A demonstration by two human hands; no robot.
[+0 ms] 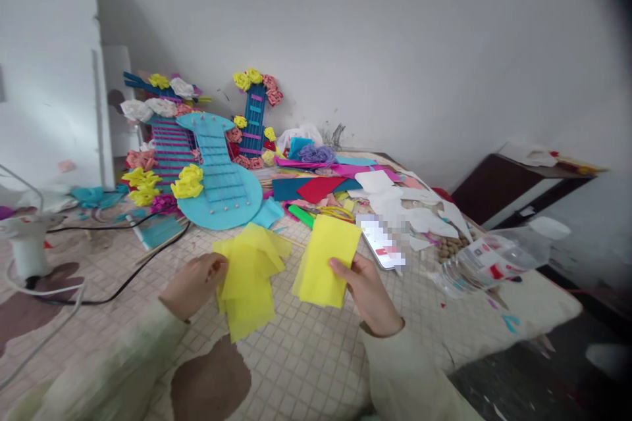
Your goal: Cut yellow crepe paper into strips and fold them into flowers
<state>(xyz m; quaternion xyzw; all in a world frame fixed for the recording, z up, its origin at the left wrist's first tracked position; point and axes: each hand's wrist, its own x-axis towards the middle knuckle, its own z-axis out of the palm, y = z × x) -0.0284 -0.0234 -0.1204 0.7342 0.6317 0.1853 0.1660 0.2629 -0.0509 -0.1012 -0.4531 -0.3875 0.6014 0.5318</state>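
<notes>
My right hand (370, 293) grips a neat stack of yellow tissue paper (326, 256), thumb on top and fingers underneath. To its left, several thin yellow tissue sheets (249, 289) overlap at odd angles. Their left edge is pinched between the closed fingers of my left hand (197, 283), whose fingertips are partly hidden. Behind the sheets leans a light-blue guitar-shaped piece (222, 187) with strings and yellow paper flowers (189, 182) at its side.
A phone (380, 240) lies right of the stack, near a clear plastic bottle (494, 260) on its side. White paper scraps (390, 200) and scissors (340, 212) lie behind. A glue gun (27, 243) with cables stands at left. Flower-trimmed pieces (254, 118) lean on the wall.
</notes>
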